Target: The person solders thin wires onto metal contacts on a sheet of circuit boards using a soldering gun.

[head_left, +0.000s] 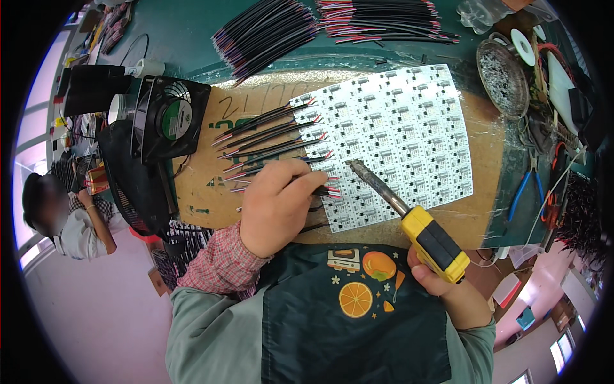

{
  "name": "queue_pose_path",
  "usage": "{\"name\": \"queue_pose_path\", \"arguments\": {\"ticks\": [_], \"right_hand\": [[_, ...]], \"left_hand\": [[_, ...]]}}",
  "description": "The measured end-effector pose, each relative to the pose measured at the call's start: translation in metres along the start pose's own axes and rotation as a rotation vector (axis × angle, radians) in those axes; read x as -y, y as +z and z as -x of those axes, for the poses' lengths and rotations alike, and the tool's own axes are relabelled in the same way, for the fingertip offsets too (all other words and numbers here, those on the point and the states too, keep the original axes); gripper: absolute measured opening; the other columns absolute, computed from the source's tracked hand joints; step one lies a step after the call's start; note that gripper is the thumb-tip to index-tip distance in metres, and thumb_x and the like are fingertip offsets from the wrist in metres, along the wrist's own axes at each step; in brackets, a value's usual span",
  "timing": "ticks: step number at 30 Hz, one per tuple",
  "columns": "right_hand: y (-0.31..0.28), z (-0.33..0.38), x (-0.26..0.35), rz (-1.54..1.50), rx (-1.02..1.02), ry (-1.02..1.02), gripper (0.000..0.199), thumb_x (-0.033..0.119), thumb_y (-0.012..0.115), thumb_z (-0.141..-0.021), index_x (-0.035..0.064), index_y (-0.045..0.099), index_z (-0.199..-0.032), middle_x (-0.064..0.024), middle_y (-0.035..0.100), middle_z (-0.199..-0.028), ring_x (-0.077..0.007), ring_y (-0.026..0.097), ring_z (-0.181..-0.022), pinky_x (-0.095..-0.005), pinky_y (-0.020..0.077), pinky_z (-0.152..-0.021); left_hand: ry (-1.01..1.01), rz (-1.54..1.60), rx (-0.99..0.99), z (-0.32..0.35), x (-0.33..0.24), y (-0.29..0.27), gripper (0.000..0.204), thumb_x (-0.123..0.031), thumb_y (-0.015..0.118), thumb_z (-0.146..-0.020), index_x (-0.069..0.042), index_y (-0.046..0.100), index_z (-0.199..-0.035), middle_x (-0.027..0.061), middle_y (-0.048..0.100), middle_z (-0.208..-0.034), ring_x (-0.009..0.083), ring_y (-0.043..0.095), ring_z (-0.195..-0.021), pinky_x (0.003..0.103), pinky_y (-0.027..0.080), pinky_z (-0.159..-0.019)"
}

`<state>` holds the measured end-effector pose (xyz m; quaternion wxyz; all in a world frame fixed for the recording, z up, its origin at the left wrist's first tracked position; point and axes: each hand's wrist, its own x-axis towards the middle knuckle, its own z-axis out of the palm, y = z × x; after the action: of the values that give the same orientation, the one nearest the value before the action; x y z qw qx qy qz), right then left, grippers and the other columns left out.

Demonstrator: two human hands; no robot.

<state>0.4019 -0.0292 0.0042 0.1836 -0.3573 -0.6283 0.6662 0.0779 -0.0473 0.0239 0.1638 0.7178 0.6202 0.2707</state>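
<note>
My right hand (430,276) grips a yellow and black soldering gun (441,246), its long metal tip slanting up and left over a white circuit board sheet (409,134) covered with rows of small chips. Along the sheet's left edge lie several black cables (265,137) with red and white stripped ends, pointing left. My left hand (278,201) is closed in a pinch at the lower left of the sheet, on a cable (329,185) whose red and white ends show beyond the fingers. The gun's tip hovers above or touches the sheet; I cannot tell which.
Bundles of black cables (265,38) lie at the back of the green table. A black fan (169,121) stands at the left. To the right are a round dish (503,73) of metal bits and blue-handled pliers (527,189). Another person (70,217) sits far left.
</note>
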Motion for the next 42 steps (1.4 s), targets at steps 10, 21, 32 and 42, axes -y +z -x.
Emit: {"name": "queue_pose_path", "arguments": {"ticks": [10,21,32,42], "right_hand": [[0.000,-0.001,-0.001,0.027,0.005,-0.016,0.046,0.018,0.071,-0.078,-0.0016,0.058,-0.118,-0.0110,0.065,-0.086,-0.0271,0.066,-0.071,-0.0329,0.0517,-0.064],[0.000,0.003,-0.006,0.030,0.016,0.039,0.043,0.016,0.073,-0.077,-0.0004,0.058,-0.113,-0.0114,0.065,-0.086,-0.0276,0.066,-0.073,-0.0342,0.0516,-0.066],[-0.001,-0.001,0.002,0.041,0.014,0.079,0.033,0.014,0.073,-0.076,0.0027,0.061,-0.104,-0.0088,0.062,-0.081,-0.0265,0.062,-0.066,-0.0337,0.0476,-0.060],[-0.007,-0.002,0.013,0.026,0.060,0.143,0.016,0.020,0.069,-0.076,0.0073,0.061,-0.081,-0.0096,0.059,-0.078,-0.0281,0.060,-0.065,-0.0352,0.0468,-0.059]], "left_hand": [[-0.005,-0.004,0.110,0.003,0.002,0.007,0.043,0.006,0.068,-0.065,-0.007,0.067,-0.105,0.0081,0.061,-0.090,0.0267,0.063,-0.079,0.035,0.052,-0.067],[0.041,-0.107,0.072,0.004,0.002,0.010,0.043,-0.001,0.071,-0.062,-0.009,0.068,-0.105,0.0068,0.061,-0.090,0.0252,0.063,-0.077,0.035,0.052,-0.066],[0.042,-0.096,0.056,0.006,0.004,0.012,0.043,-0.002,0.071,-0.063,-0.009,0.067,-0.105,0.0063,0.062,-0.091,0.0248,0.063,-0.078,0.035,0.051,-0.066],[0.022,-0.071,0.064,0.005,0.004,0.013,0.041,0.000,0.069,-0.064,-0.009,0.067,-0.104,0.0071,0.062,-0.091,0.0262,0.063,-0.081,0.036,0.052,-0.068]]}}
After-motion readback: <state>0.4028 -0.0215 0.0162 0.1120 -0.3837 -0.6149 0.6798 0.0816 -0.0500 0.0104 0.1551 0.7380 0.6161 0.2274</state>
